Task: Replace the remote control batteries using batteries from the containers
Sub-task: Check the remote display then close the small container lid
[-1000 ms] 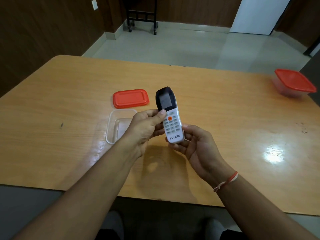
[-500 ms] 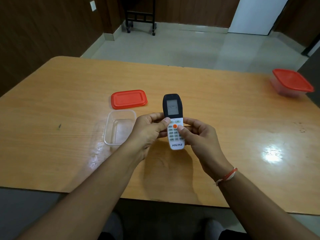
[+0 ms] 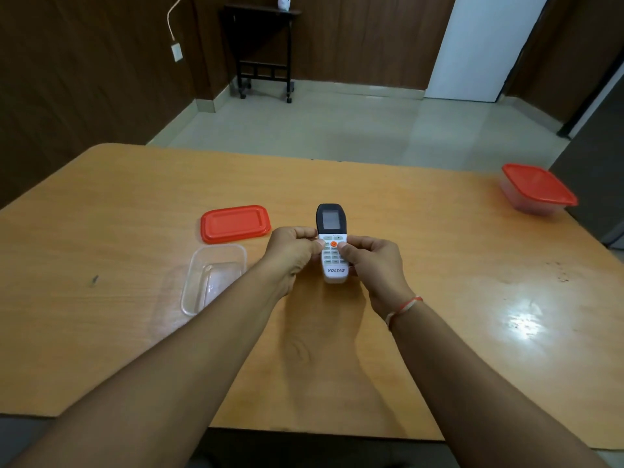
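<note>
The white plastic remote control with the dark display head (image 3: 332,246), tilted a second ago, now faces squarely up at table centre. The left hand (image 3: 293,252) and right hand (image 3: 373,261) both clasp it, thumbs on the keypad. The clear lidless plastic container (image 3: 212,278) at 9 o'clock appears empty. Judgement: batteries fitted, function check underway.

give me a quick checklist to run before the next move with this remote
1. Remote control gripped by both the left hand and right hand: ok.
2. Keypad side faces up, thumbs by the orange button: ok.
3. Battery cover on the back shut: cannot tell, hidden.
4. Display lit: cannot tell.
5. Clear container open with its red lid beside it, no batteries visible inside: ok.
6. Lidded container at the far right closed: ok, contents cannot tell.
</note>
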